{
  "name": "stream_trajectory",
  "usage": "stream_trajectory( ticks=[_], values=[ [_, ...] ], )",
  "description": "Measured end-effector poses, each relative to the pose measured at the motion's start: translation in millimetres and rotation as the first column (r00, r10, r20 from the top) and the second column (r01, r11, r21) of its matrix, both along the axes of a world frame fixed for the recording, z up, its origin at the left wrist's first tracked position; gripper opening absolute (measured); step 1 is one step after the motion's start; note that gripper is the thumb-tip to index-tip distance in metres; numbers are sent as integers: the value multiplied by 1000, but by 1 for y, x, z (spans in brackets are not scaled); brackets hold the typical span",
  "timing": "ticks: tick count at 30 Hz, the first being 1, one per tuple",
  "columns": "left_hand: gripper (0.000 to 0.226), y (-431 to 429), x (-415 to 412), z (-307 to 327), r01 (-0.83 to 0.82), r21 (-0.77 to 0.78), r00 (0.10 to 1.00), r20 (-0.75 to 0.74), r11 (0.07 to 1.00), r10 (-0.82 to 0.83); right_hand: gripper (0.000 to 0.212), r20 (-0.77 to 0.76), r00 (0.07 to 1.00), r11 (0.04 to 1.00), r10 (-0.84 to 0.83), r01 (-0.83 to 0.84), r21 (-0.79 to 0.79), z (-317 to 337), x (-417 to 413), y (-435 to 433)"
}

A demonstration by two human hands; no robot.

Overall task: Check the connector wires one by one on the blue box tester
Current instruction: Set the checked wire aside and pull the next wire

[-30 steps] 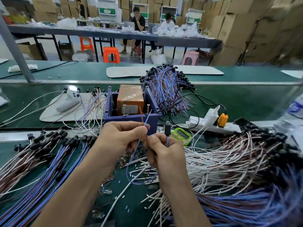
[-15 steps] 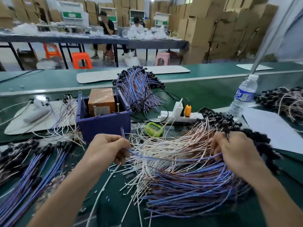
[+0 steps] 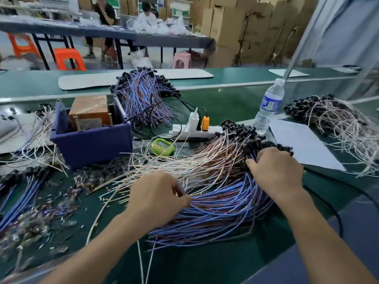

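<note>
My left hand [image 3: 158,193] pinches the blue wires [image 3: 225,210] at its fingertips, while my right hand [image 3: 274,171] curls over the black connectors [image 3: 252,138] beneath it, and I cannot tell whether it grips any.

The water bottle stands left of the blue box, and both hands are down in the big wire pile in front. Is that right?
Not quite. The head view shows the water bottle standing right of the blue box, past the power strip. The left hand and right hand are indeed down in the big wire pile in front.
</note>
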State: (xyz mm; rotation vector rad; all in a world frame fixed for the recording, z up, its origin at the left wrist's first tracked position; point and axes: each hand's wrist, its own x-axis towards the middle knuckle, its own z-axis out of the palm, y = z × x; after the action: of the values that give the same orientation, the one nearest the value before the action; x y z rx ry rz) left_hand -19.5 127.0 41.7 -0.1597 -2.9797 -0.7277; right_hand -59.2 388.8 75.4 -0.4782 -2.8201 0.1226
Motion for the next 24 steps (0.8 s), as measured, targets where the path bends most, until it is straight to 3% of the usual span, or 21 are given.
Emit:
stream_trajectory(
  ticks=[4, 8, 13, 19, 24],
  values=[
    [39, -2, 4, -10, -86, -41, 982, -175, 995, 77, 26, -124, 991, 996, -50, 59, 66, -14, 5, 0],
    [64, -8, 4, -6, -142, -42, 972, -194, 989, 132, 23, -256, 966, 999, -44, 46, 2, -18, 10, -5],
    [50, -18, 3, 0, -206, 77, 974, -82, 975, 212, 30, -311, 938, 982, 154, -180, -58, -21, 20, -49],
    [13, -45, 6, 10, -296, 366, 952, 38, 882, 304, 24, -165, 849, 821, 503, -528, -217, -32, 24, -146],
    [21, -88, 14, 5, -421, 384, 885, -26, 822, 465, 15, -150, 726, 670, 672, -681, -295, -32, 24, -223]
  ],
)
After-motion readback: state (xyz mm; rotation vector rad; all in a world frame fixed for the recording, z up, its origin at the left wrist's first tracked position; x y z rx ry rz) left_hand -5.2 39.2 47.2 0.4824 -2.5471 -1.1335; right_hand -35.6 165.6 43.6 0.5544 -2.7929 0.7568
